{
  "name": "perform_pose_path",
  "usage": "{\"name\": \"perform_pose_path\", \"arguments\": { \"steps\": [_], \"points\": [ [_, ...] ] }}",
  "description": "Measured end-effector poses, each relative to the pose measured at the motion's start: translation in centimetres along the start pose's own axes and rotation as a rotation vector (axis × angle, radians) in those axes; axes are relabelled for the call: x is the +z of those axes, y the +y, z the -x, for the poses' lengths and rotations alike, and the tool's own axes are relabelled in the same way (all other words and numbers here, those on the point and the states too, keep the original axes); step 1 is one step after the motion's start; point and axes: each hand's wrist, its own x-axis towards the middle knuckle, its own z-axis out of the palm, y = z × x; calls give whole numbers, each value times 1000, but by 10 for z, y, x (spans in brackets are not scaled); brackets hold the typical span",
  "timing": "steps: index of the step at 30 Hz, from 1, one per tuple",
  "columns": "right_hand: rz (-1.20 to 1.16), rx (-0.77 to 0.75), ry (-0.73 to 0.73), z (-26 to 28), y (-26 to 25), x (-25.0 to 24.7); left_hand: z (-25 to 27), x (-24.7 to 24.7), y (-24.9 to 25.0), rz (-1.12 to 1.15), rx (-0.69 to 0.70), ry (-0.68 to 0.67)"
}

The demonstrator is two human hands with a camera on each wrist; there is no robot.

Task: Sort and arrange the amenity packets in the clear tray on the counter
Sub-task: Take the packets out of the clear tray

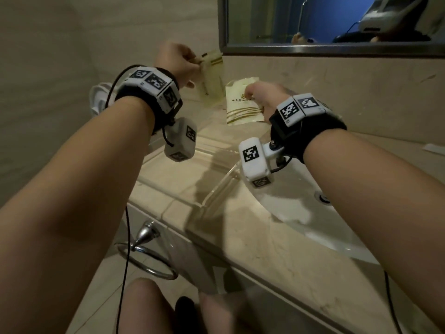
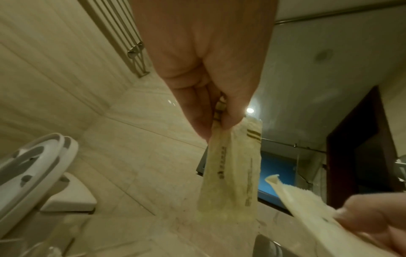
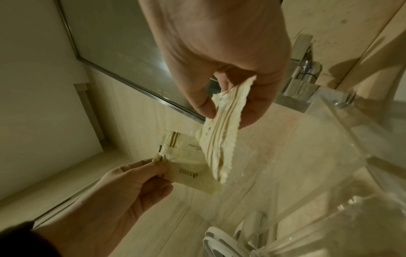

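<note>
My left hand pinches the top edge of a slim yellowish amenity packet and holds it up in the air; the same packet hangs straight down from thumb and fingers in the left wrist view. My right hand pinches the striped end of a wider cream packet with printed text, seen edge-on as the cream packet in the right wrist view. Both packets are held above the far end of the clear tray, which lies on the marble counter below my wrists.
A white sink basin lies right of the tray. A framed mirror hangs on the back wall. A round white object stands at the left. A chrome towel ring hangs below the counter edge.
</note>
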Motion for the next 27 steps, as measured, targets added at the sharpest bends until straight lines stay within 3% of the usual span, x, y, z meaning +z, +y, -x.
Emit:
{"name": "perform_pose_path", "arguments": {
  "steps": [6,14,21,27],
  "points": [
    [25,105,-101,-5,0,21,10,-20,-27,-121,-69,-24],
    [104,120,-231,-1,7,56,33,-42,-54,-284,-78,-56],
    [277,102,-312,-2,23,72,67,-48,-77,-638,98,-215],
    [272,119,-330,-8,41,75,87,-45,-92,-653,179,-288]
  ]
}}
